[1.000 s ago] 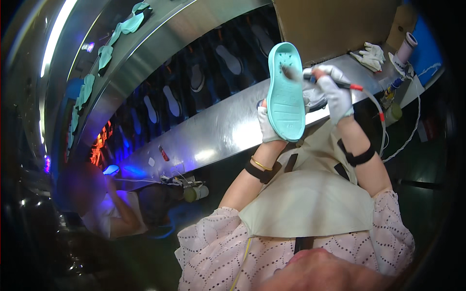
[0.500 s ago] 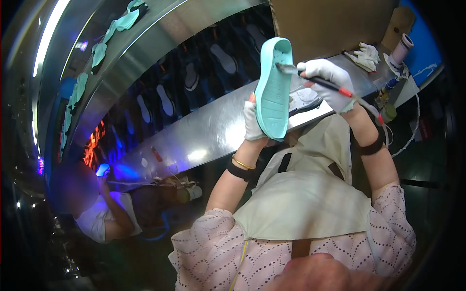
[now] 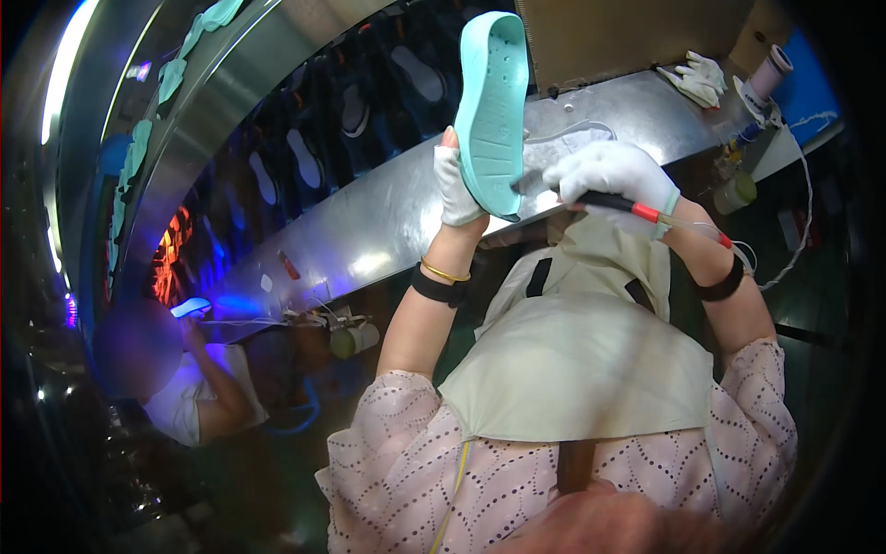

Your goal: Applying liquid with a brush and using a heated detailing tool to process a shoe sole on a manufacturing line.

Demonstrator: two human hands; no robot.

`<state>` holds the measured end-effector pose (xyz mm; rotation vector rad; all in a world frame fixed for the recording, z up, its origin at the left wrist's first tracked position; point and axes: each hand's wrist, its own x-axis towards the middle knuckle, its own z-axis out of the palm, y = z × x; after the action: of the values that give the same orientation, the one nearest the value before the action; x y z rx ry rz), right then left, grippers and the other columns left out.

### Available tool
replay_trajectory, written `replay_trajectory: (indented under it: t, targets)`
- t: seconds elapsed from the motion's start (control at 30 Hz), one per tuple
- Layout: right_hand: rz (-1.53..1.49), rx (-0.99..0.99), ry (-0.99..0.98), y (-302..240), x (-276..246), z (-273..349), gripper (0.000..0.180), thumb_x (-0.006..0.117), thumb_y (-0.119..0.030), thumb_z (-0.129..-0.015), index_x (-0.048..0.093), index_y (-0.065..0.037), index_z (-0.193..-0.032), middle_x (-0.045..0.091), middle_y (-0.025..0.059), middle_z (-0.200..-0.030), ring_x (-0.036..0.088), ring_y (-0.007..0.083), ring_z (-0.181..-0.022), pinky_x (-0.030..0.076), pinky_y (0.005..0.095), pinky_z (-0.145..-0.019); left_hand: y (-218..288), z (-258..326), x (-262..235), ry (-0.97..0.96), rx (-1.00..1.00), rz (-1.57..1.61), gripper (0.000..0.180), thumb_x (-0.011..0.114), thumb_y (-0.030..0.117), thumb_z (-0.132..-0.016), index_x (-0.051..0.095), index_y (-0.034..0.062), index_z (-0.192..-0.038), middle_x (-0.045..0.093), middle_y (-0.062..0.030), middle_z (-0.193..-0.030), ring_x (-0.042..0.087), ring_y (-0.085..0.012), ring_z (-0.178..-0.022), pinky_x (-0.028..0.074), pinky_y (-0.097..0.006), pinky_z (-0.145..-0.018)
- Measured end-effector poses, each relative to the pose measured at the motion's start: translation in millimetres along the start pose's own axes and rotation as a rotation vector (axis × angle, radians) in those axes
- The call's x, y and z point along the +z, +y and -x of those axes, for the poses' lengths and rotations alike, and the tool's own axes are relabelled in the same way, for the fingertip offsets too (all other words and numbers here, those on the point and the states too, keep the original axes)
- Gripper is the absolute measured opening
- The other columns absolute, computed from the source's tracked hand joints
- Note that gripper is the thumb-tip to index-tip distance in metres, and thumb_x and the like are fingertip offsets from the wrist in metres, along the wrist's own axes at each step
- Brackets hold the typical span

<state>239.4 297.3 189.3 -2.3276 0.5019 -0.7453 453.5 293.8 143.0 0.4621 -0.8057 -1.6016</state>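
Note:
A mint-green shoe sole point(image 3: 492, 120) is held up in my left hand point(image 3: 454, 187), its hollow inner face turned toward me. The gloved fingers wrap the sole's left edge near its lower end, with a bare thumb tip showing. My right hand point(image 3: 620, 180), in a white glove, is closed round a brush point(image 3: 616, 202) with a black and red handle and a tube trailing from its end. The brush's bristles are at the sole's lower right edge; whether they touch it I cannot tell. Behind the sole, a grey-white sole point(image 3: 577, 137) lies on the metal bench.
The metal bench point(image 3: 388, 242) runs from lower left to upper right. White gloves point(image 3: 699, 79) and a pink spool point(image 3: 768, 74) lie at its right end. Beyond it hang several soles point(image 3: 305, 159) on a dark rack. Another person point(image 3: 208, 383) works at the left, holding a blue-lit sole.
My left hand has raised the sole up and to the left. The brush has gone from the sole's upper part down to its lower right edge.

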Motion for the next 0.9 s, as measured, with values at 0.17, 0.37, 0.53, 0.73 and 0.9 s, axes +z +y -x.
replay_trajectory:
  t: [0.17, 0.37, 0.53, 0.73, 0.9]
  targets:
    - [-0.164, 0.059, 0.196, -4.7, -10.2, 15.6, 0.012, 0.065, 0.002, -0.070, 0.063, -0.003, -0.081, 0.065, 0.0122, -0.093, 0.062, 0.0251, -0.087, 0.047, 0.0348, -0.081, 2.5, 2.5, 0.9, 0.100, 0.038, -0.131, 0.058, 0.025, 0.044, -0.089, 0.049, -0.0002, -0.118, 0.061, -0.0199, -0.102, 0.062, -0.0283, -0.088, 0.051, -0.035, -0.076]
    - [-0.035, -0.125, 0.179, -12.4, 0.6, -7.9, 0.020, 0.066, 0.007, -0.065, 0.062, -0.004, -0.082, 0.064, 0.0100, -0.092, 0.062, 0.0235, -0.087, 0.050, 0.0310, -0.077, 2.2, -0.6, 1.7, -0.083, 0.028, 0.015, 0.051, 0.030, 0.040, -0.090, 0.050, 0.0007, -0.116, 0.062, -0.0163, -0.099, 0.063, -0.0237, -0.086, 0.052, -0.033, -0.074]
    - [-0.129, -0.015, -0.090, -4.6, -7.3, -3.5, 0.011, 0.067, 0.002, -0.068, 0.062, -0.004, -0.075, 0.064, 0.0110, -0.091, 0.061, 0.0263, -0.089, 0.048, 0.0348, -0.079, 0.6, -3.9, -19.0, -0.046, -0.048, -0.009, 0.067, 0.029, 0.051, -0.086, 0.046, -0.0023, -0.122, 0.059, -0.0239, -0.105, 0.061, -0.0298, -0.091, 0.051, -0.036, -0.078]
    - [-0.237, -0.051, 0.045, -10.7, -1.9, -10.4, 0.014, 0.067, 0.004, -0.069, 0.063, -0.004, -0.079, 0.065, 0.0102, -0.091, 0.062, 0.0242, -0.088, 0.047, 0.0338, -0.082, 10.7, 1.1, -14.2, 0.007, -0.146, 0.049, 0.049, 0.036, 0.041, -0.089, 0.055, 0.0018, -0.111, 0.063, -0.0126, -0.098, 0.064, -0.0219, -0.083, 0.052, -0.032, -0.075]
    - [-0.259, -0.026, -0.071, -1.1, 19.8, -16.5, 0.016, 0.066, 0.007, -0.068, 0.063, -0.004, -0.080, 0.064, 0.0090, -0.091, 0.061, 0.0219, -0.088, 0.048, 0.0300, -0.078, 7.1, -4.9, -25.6, 0.086, -0.351, 0.132, 0.042, 0.041, 0.037, -0.087, 0.057, 0.0032, -0.108, 0.063, -0.0101, -0.097, 0.063, -0.0211, -0.081, 0.052, -0.031, -0.072]
